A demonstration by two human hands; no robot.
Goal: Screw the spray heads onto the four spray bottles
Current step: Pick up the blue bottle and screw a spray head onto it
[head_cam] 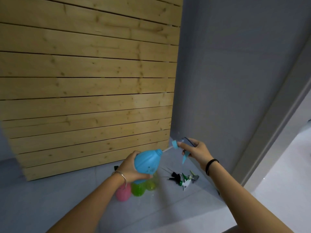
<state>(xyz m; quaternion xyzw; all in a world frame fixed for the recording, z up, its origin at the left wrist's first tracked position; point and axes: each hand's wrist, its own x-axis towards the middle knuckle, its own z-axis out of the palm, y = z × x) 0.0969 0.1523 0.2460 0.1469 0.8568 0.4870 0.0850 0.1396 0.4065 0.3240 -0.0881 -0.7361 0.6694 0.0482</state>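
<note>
Left hand [129,167]: fingers [144,177] wrapped round blue bottle [148,163], tilted, neck toward upper right. Below those fingers, on floor [50,199]: pink bottle [123,193], green bottle [138,189], yellow-green bottle [151,184], side by side. Dip tube [166,149] bridging bottle neck and blue spray head [183,145], collar just clear of neck. Right hand [196,151]: fingers [184,146] closed on spray head. Below and between both sets of fingers: loose spray heads [184,179] in a pile on floor.
</note>
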